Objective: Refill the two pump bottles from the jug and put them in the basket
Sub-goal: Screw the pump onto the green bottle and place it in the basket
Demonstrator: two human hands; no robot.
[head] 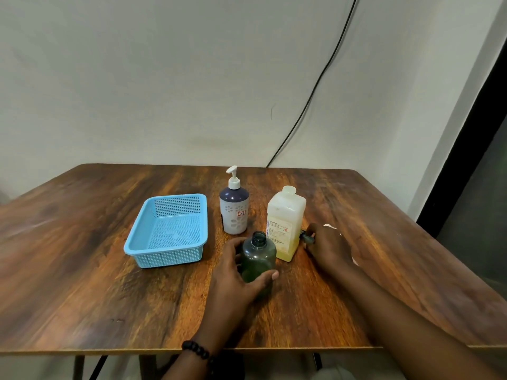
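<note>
A dark green bottle (pixel 258 256) stands upright near the table's front with its neck open and no pump on it. My left hand (pixel 233 272) grips its body, thumb across the front. Right of it stands the pale jug (pixel 285 223) with yellow liquid low inside and no cap. My right hand (pixel 327 246) lies on the table right of the jug, its fingers holding a dark pump head (pixel 306 237). A white-and-purple pump bottle (pixel 234 208) with its white pump fitted stands behind. The blue basket (pixel 137 246) sits at the left and holds nothing.
The wooden table (pixel 82 270) backs onto a pale wall, where a black cable (pixel 315 86) hangs down behind the table. Something small and white (pixel 330 228) peeks out just beyond my right hand. A dark doorway lies at the far right.
</note>
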